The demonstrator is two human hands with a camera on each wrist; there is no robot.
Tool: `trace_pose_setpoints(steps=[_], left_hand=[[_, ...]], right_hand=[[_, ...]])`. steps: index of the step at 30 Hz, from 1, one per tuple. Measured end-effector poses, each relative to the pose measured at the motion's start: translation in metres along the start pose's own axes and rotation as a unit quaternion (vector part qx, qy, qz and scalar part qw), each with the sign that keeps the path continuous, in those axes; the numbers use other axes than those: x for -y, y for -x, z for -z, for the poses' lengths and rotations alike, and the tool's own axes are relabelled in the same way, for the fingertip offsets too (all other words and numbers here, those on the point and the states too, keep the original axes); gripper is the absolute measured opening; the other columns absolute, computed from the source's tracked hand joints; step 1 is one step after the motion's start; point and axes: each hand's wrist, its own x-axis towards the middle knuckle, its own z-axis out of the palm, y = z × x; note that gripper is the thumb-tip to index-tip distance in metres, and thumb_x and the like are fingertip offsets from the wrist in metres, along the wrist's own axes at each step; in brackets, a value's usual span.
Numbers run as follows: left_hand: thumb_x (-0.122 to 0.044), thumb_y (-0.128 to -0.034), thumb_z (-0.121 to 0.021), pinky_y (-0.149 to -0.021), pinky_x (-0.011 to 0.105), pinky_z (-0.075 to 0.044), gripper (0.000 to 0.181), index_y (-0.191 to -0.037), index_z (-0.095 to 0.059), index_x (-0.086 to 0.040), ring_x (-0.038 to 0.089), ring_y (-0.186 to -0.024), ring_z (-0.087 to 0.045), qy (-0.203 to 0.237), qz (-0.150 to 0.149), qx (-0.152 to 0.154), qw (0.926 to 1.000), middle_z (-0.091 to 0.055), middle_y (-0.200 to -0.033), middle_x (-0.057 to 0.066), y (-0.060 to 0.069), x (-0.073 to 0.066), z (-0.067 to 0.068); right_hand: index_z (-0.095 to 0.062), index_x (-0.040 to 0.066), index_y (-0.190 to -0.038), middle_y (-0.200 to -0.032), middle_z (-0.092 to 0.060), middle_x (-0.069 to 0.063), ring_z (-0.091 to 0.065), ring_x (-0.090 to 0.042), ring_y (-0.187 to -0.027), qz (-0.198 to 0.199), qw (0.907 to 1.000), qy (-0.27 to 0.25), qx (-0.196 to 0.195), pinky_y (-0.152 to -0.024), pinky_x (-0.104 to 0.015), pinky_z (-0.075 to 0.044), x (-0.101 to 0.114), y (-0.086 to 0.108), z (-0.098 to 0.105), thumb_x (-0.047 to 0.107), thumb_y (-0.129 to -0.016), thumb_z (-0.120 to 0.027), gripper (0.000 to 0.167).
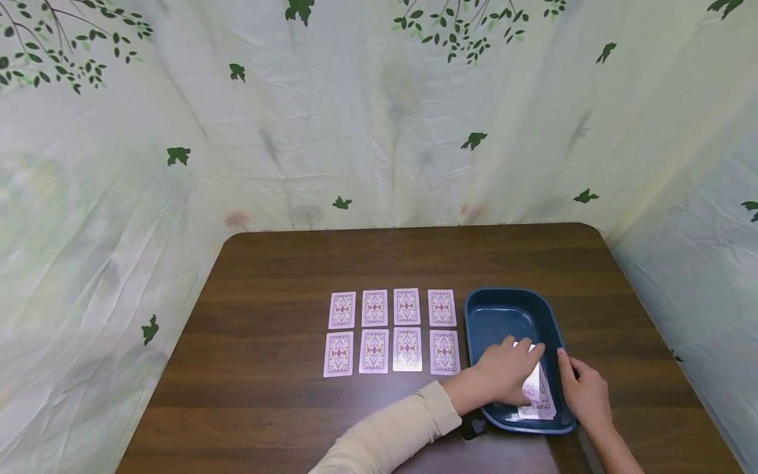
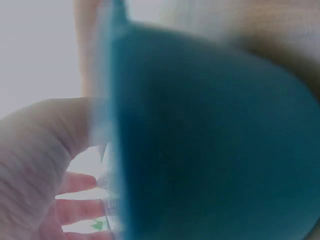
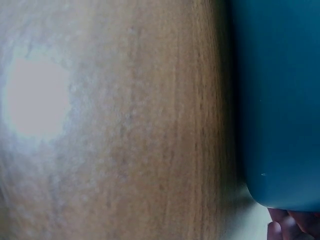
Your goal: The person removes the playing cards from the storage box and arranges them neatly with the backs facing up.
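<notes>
A blue tray (image 1: 514, 316) sits on the right part of the table. My left hand (image 1: 503, 372) reaches over its near-left side and grips a playing card (image 1: 534, 383) between thumb and fingers. Under it, more playing cards (image 1: 540, 409) lie loosely piled at the tray's near end; how many my hand holds is hidden. My right hand (image 1: 586, 392) holds the tray's right rim, thumb at the edge. In the left wrist view the tray's wall (image 2: 210, 140) covers much of the frame, beside my left thumb (image 2: 45, 130). Fingertips (image 3: 287, 227) show past the tray in the right wrist view.
To the tray's left, several patterned playing cards (image 1: 374, 351) lie in two neat rows, backs up. A small black object (image 1: 472, 428) is by the tray's near-left corner. The brown wooden table (image 1: 254, 368) ends at a leaf-print curtain (image 1: 367, 131).
</notes>
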Motion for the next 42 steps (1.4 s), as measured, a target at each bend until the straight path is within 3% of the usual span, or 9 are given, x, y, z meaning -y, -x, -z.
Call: trace_pose_setpoints(steps=[6,13,18,22,25,30,36,42], left_hand=[[-0.062,-0.0685,-0.067,-0.085,0.026,-0.044,0.095,-0.143,-0.030,-0.016,0.017,-0.120,-0.040,-0.033,0.003,-0.003,0.9994,-0.036,-0.139,-0.002,0.009,0.008,0.016],[-0.064,-0.0682,-0.066,-0.087,0.026,-0.043,0.095,-0.143,-0.031,-0.016,0.017,-0.120,-0.041,-0.049,0.001,-0.005,0.9988,-0.036,-0.140,-0.002,0.027,0.017,0.024],[-0.062,-0.0696,-0.066,-0.089,0.026,-0.042,0.094,-0.142,-0.033,-0.013,0.018,-0.119,-0.041,-0.023,0.008,-0.036,0.9991,-0.038,-0.140,0.000,0.044,0.030,0.025],[-0.058,-0.0698,-0.068,-0.092,0.025,-0.039,0.094,-0.142,-0.033,-0.009,0.019,-0.120,-0.041,0.006,0.028,-0.069,0.9972,-0.038,-0.140,0.003,0.059,0.047,0.024],[-0.057,-0.0691,-0.069,-0.091,0.026,-0.040,0.094,-0.141,-0.034,-0.008,0.020,-0.119,-0.042,0.018,0.045,-0.089,0.9948,-0.040,-0.139,0.005,0.070,0.057,0.020],[-0.058,-0.0690,-0.069,-0.090,0.029,-0.042,0.094,-0.140,-0.036,-0.006,0.022,-0.118,-0.044,0.020,0.058,-0.099,0.9931,-0.042,-0.137,0.006,0.080,0.066,0.012],[-0.058,-0.0663,-0.071,-0.095,0.028,-0.037,0.097,-0.139,-0.036,-0.004,0.022,-0.119,-0.043,0.020,0.067,-0.101,0.9924,-0.043,-0.136,0.007,0.089,0.071,0.000],[-0.061,-0.0627,-0.072,-0.083,0.030,-0.045,0.099,-0.136,-0.040,-0.003,0.021,-0.111,-0.048,0.017,0.068,-0.093,0.9932,-0.046,-0.131,0.006,0.104,0.069,-0.021]], right_hand=[[-0.063,-0.008,-0.104,-0.082,-0.059,-0.020,-0.052,-0.032,-0.072,-0.013,0.9999,0.002,-0.001,-0.056,-0.036,-0.038,0.002,-0.001,0.000,0.042,-0.097,-0.037,0.057],[-0.057,-0.012,-0.113,-0.103,-0.058,-0.032,-0.055,-0.041,-0.086,-0.024,0.9996,0.000,0.012,-0.070,-0.051,-0.043,0.002,0.001,-0.001,0.042,-0.098,-0.034,0.061],[-0.056,-0.012,-0.114,-0.109,-0.055,-0.034,-0.053,-0.046,-0.094,-0.028,0.9995,-0.003,0.011,-0.077,-0.056,-0.040,0.001,0.002,-0.003,0.042,-0.098,-0.033,0.062],[-0.058,-0.011,-0.112,-0.102,-0.057,-0.032,-0.054,-0.042,-0.088,-0.024,0.9997,-0.003,0.007,-0.072,-0.052,-0.041,0.001,0.002,-0.004,0.042,-0.098,-0.034,0.060],[-0.060,-0.010,-0.110,-0.098,-0.059,-0.030,-0.054,-0.041,-0.084,-0.015,0.9999,-0.005,0.001,-0.069,-0.050,-0.041,0.000,0.002,-0.004,0.040,-0.098,-0.036,0.057],[-0.060,-0.010,-0.108,-0.104,-0.057,-0.032,-0.054,-0.046,-0.091,-0.007,0.9999,-0.010,-0.005,-0.073,-0.055,-0.040,-0.001,0.003,-0.001,0.038,-0.098,-0.038,0.054],[-0.061,-0.009,-0.108,-0.102,-0.058,-0.031,-0.055,-0.042,-0.087,-0.011,0.9999,-0.003,0.001,-0.070,-0.053,-0.041,-0.002,0.002,-0.002,0.041,-0.097,-0.036,0.057],[-0.060,-0.010,-0.110,-0.101,-0.058,-0.030,-0.054,-0.041,-0.087,-0.017,0.9998,-0.003,0.003,-0.070,-0.052,-0.041,-0.001,0.002,-0.002,0.042,-0.097,-0.035,0.058]])
